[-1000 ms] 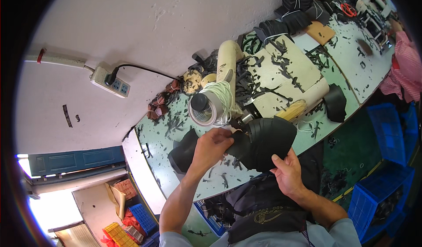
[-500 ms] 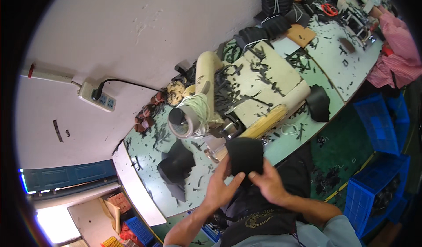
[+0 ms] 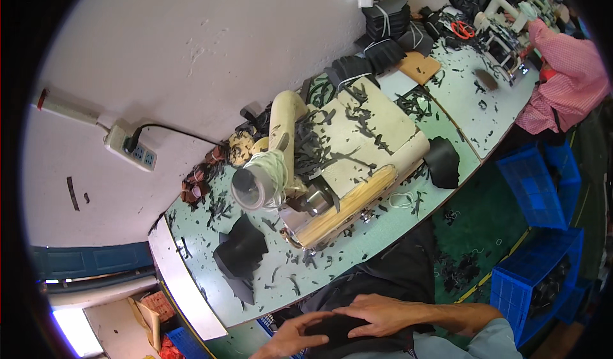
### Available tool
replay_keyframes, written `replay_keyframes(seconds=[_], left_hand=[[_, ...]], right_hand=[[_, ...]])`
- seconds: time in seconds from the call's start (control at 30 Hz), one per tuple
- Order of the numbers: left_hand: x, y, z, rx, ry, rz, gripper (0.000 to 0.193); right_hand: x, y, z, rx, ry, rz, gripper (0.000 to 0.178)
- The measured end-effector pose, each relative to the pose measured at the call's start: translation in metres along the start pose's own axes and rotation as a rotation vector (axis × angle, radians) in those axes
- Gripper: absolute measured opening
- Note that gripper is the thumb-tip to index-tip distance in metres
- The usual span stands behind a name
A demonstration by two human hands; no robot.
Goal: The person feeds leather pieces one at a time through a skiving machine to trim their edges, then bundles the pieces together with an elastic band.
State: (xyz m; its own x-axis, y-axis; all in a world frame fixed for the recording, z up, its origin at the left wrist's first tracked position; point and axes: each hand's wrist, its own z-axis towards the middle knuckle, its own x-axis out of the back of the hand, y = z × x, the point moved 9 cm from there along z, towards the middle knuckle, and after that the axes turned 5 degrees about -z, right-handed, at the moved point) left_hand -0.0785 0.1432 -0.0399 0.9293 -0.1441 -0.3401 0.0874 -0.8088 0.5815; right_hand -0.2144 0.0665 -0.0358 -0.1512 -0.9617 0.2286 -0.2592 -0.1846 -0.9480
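Low over my lap, a black sheet piece, leather-like, lies between my two hands. My left hand grips its left side, with the thumb and fingers along the edge. On the other side, my right hand bends over the piece, its fingers reaching across the top edge. The dark apron behind blends with the piece, so its outline is hard to make out. Beyond the hands stands a cream trimming machine with a round clear-fronted guard and a worn yellow front edge.
Black cut pieces lie left and right of the machine, among scattered black scraps. Tied black stacks stand by the wall. Blue crates sit on the floor at right. A co-worker's pink sleeve is at far right.
Both hands have come down toward my lap with the black piece, away from the machine's front edge. The right hand has moved over the top of the piece. The view has shifted slightly.
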Motion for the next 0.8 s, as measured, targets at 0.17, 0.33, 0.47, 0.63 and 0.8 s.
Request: replay_keyframes(seconds=[0.17,0.33,0.47,0.63,0.8], left_hand=[[0.062,0.096,0.037,-0.167,0.42,0.174,0.051],[0.083,0.173,0.07,-0.239,0.324,0.347,0.049],[0.101,0.178,0.096,-0.163,0.438,0.601,0.043],[0.105,0.192,0.103,-0.139,0.502,0.708,0.041],[0.096,0.189,0.109,-0.189,0.363,0.504,0.042]], right_hand=[[0.028,0.026,0.035,-0.142,0.287,0.534,0.046],[0.041,0.026,0.076,-0.137,0.51,1.082,0.038],[0.034,0.032,0.089,-0.212,0.517,1.373,0.038],[0.045,0.028,0.093,-0.168,0.58,1.422,0.039],[0.059,0.053,0.081,-0.174,0.764,1.365,0.034]])
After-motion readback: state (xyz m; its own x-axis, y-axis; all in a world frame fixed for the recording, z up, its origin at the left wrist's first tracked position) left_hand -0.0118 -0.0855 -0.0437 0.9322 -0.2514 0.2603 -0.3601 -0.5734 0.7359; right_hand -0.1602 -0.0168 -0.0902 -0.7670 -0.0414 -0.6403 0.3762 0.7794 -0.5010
